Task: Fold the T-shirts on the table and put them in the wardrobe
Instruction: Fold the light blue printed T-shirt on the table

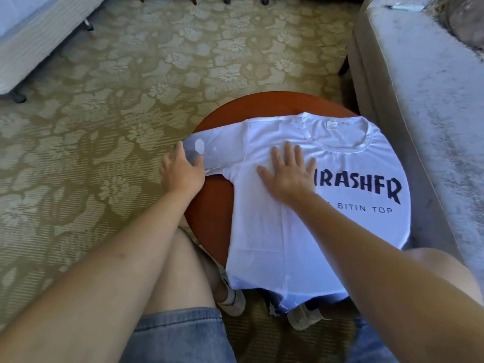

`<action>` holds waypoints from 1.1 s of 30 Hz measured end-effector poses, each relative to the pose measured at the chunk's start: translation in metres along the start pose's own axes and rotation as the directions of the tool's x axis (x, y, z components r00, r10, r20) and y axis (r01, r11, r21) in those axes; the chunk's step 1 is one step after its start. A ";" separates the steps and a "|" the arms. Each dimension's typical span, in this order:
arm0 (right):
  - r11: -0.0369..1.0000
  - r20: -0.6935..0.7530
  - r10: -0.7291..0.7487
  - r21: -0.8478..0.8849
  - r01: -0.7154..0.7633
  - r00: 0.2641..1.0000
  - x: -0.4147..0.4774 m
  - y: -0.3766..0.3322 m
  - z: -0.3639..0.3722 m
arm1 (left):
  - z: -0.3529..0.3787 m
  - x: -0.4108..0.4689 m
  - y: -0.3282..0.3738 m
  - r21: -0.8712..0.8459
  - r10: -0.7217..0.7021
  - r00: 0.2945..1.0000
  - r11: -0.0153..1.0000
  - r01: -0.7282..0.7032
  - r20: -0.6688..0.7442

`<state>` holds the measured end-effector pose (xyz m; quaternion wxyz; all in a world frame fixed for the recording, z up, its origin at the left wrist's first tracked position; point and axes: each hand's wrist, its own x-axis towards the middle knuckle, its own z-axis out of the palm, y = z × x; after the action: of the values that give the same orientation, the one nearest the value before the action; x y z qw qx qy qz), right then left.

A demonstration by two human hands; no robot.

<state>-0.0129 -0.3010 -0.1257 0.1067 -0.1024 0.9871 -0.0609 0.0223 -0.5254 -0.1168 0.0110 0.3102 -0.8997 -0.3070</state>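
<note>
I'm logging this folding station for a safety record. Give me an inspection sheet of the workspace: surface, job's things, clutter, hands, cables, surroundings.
Surface: round reddish-brown table, mostly covered by the shirt.
Job's things: one white T-shirt with black print, spread front up, hem hanging over the near edge.
Clutter: nothing seen.
Hands: left hand grips the sleeve at the table's left edge; right hand rests flat on the chest, fingers straight.
Cables: nothing seen.
Surroundings: floral carpet; pale sofa on the right; bed far left.
</note>
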 end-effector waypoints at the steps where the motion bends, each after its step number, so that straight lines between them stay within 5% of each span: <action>1: 1.000 -0.005 0.010 -0.012 -0.010 1.000 0.002 0.001 0.002 | -0.001 0.007 -0.003 -0.102 -0.018 0.998 0.994 0.024 0.060; 4: 0.999 -0.016 0.018 -0.043 -0.018 1.000 0.004 0.006 0.001 | -0.001 0.018 -0.007 -0.396 0.030 0.983 0.917 0.046 0.183; 7: 0.998 -0.030 0.024 -0.058 -0.025 0.999 0.006 0.006 0.001 | 0.000 0.022 -0.009 -0.479 0.103 0.983 0.878 -0.017 0.153; 18: 0.994 -0.005 -0.011 -0.113 0.010 1.000 0.023 -0.017 0.004 | -0.030 0.043 -0.007 -0.353 0.103 0.994 0.932 -0.084 0.036; 25: 0.995 0.022 -0.043 -0.095 0.045 0.999 0.044 -0.066 0.005 | -0.077 0.066 -0.010 -0.157 0.141 0.987 0.979 -0.128 0.077; 33: 0.994 0.035 -0.048 -0.099 0.051 0.998 0.047 -0.070 0.005 | -0.086 0.074 -0.015 -0.118 0.144 0.980 0.985 -0.128 0.139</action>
<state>-0.0432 -0.3795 -0.1299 0.1158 -0.1330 0.9842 -0.0127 -0.0112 -0.6233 -0.0684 -0.0176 0.2234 -0.8991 -0.3761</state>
